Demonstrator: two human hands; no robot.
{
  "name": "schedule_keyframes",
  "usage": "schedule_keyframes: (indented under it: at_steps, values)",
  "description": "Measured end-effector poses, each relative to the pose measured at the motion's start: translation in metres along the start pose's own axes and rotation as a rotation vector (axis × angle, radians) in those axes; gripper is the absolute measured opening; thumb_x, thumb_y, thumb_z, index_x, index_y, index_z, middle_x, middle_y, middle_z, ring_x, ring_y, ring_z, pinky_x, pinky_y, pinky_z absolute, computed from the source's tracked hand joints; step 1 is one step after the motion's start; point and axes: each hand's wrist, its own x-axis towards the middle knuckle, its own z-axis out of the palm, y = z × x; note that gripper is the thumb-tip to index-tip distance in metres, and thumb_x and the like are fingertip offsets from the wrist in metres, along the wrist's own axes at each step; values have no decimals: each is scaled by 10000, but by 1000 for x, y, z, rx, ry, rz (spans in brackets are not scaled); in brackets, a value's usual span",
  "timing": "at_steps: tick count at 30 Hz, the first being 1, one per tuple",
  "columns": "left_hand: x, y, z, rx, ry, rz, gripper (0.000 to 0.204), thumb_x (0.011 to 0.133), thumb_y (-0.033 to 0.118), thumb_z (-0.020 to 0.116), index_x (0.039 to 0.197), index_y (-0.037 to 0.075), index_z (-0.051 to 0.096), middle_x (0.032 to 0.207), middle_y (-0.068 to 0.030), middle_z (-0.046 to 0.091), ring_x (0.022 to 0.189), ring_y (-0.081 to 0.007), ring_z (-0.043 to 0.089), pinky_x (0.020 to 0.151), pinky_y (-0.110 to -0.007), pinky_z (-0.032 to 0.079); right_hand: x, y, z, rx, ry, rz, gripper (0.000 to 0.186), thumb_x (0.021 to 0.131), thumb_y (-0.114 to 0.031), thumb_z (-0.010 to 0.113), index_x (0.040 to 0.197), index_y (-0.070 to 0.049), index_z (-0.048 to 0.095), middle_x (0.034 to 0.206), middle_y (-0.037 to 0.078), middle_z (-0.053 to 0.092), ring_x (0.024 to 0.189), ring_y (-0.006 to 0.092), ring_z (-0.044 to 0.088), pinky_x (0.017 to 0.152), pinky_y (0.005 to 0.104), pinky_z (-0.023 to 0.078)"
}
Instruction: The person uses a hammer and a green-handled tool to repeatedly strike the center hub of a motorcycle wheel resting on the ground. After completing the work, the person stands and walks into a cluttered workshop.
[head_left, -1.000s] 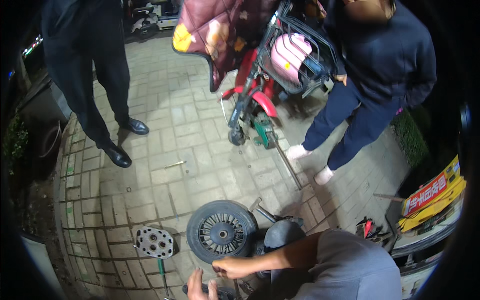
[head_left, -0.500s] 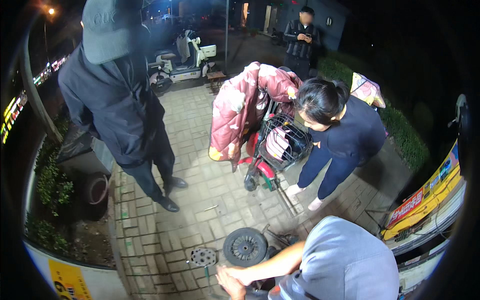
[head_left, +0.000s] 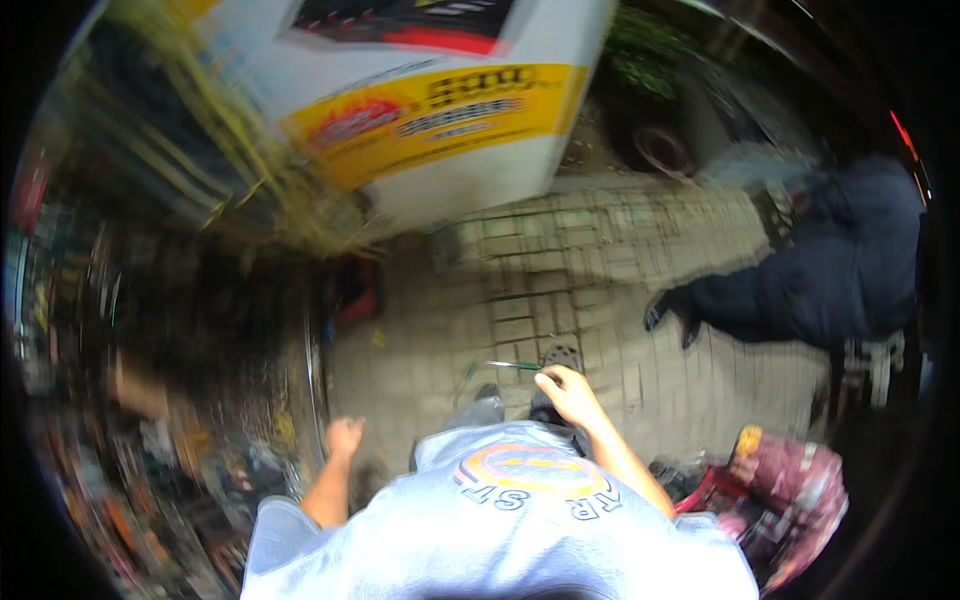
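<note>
My right hand [head_left: 567, 395] is closed around a thin screwdriver [head_left: 515, 366] with a green part near the fingers and a pale metal shaft pointing left. It is held in front of my body, above the paving and just over my dark shoe [head_left: 562, 357]. My left hand [head_left: 345, 437] hangs apart from it on the left, beside a cluttered, blurred area of goods or tools. Its fingers are smeared, and nothing can be made out in them. The front of my light blue shirt [head_left: 480, 530] fills the lower middle.
A white cabinet or vehicle side [head_left: 470, 185] with a yellow printed band stands ahead. Blurred tools and parts [head_left: 130, 480] crowd the left. A person in dark clothes [head_left: 800, 270] stands at the right. A maroon quilted cover [head_left: 800, 490] lies over a scooter at the lower right.
My view has swung left, to the white cabinet and the clutter. My hands, close together before, are now apart. The wheel on the paving has left the view.
</note>
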Motion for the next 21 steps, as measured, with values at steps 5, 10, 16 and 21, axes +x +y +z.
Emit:
schedule_keyframes:
  at_steps: [5, 10, 16, 21]
  values:
    - [-144, -56, 96, -155, -129, -432, 396, 785, 411, 621, 935, 52, 693, 1030, -191, 669, 982, -381, 618, 851, -472, 484, 41, 1, 3, -125, -309, 1, 345, 889, -290, 639, 1011, 32, 665, 884, 148, 697, 841, 196, 649, 780, 325, 499]
    - [-244, -8, 145, -534, -13, -629, 391, 833, 405, 552, 944, 56, 691, 1022, -198, 652, 969, -397, 590, 850, -435, 462, 134, -30, -24, -117, -506, -154, 324, 905, -231, 642, 1080, 40, 626, 960, 104, 668, 882, 156, 595, 804, 304, 475]
    - [-321, 77, 272, -1021, 338, -1090, 358, 867, 340, 576, 972, 16, 687, 1004, -162, 690, 888, -316, 656, 748, -404, 507, 177, -278, -46, 99, -463, -1310, 582, 855, -373, 700, 1231, 45, 550, 1160, 190, 619, 1076, 292, 607, 949, 404, 475]
    - [-300, 209, 226, -863, 16, -1201, 418, 847, 396, 602, 1083, 61, 681, 1181, -177, 630, 1120, -349, 572, 943, -407, 451, 128, -402, -49, 595, -705, -1738, 701, 835, -438, 695, 1278, 65, 493, 1190, 233, 595, 1077, 328, 601, 951, 424, 469]
